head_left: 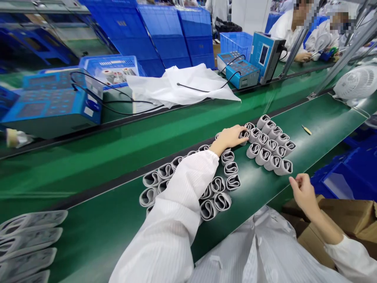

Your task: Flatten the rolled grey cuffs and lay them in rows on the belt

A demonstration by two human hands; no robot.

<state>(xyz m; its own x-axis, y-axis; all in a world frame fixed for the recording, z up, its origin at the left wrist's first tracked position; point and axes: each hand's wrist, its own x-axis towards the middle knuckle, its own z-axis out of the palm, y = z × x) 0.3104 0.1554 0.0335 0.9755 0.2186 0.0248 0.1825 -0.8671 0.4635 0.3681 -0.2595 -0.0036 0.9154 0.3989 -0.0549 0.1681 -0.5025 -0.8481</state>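
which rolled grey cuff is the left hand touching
The rolled cuff at the left edge of the tight far block, under the fingertips of the left hand; no fingers are on the other rolls.

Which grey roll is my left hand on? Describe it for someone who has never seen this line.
On the near green belt, find the tight block of grey rolls beyond the white sleeve. The roll meant sits at that block's left edge. It is the only one with the left hand's fingertips on it.
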